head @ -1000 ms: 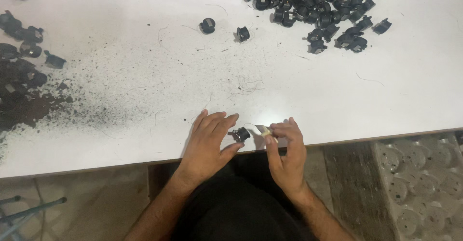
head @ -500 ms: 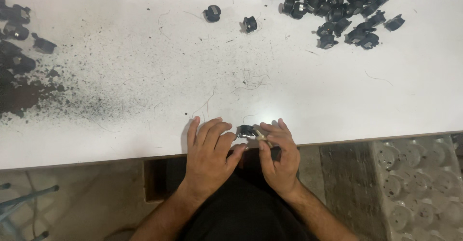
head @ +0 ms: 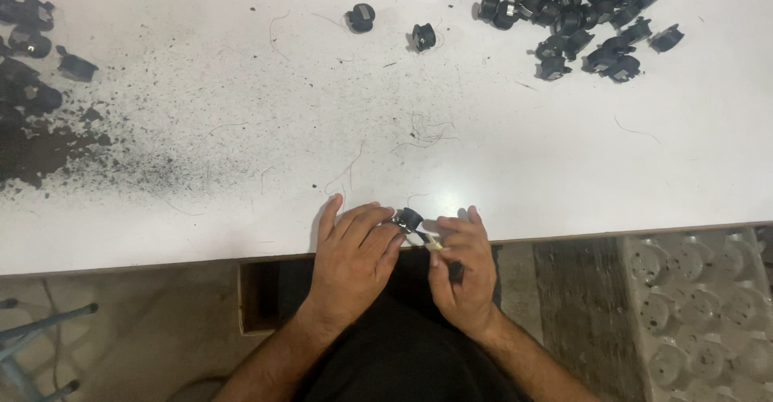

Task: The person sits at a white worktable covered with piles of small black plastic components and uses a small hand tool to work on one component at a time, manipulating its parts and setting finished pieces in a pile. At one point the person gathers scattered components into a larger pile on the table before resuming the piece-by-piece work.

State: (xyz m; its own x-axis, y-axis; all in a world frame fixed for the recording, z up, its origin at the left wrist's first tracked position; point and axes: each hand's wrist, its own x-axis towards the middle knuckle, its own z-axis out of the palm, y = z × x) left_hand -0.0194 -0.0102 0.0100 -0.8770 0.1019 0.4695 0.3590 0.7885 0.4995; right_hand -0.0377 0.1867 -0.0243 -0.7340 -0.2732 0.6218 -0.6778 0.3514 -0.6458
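Two hands work a small black part at the near edge of a white tabletop.

The left hand (head: 352, 259) lies palm down on the tabletop (head: 515, 169), its grip clamped on the small black part (head: 409, 219), a dark rounded piece pinched at the fingertips just over the tabletop's near edge. The right hand (head: 460, 269) has its grip clamped on a small pale-tipped tool (head: 432, 243) with a dark handle, whose tip meets the part. A heap of like black parts (head: 564, 12) sits at the far right, with two loose parts (head: 390, 28) near the middle far side. More black pieces (head: 28, 56) and dark dust (head: 72, 148) spread along the left. Thin wire scraps (head: 427, 132) lie in the middle. No packages or labels show; a grey moulded tray (head: 700, 313) with round pockets sits low on the right.
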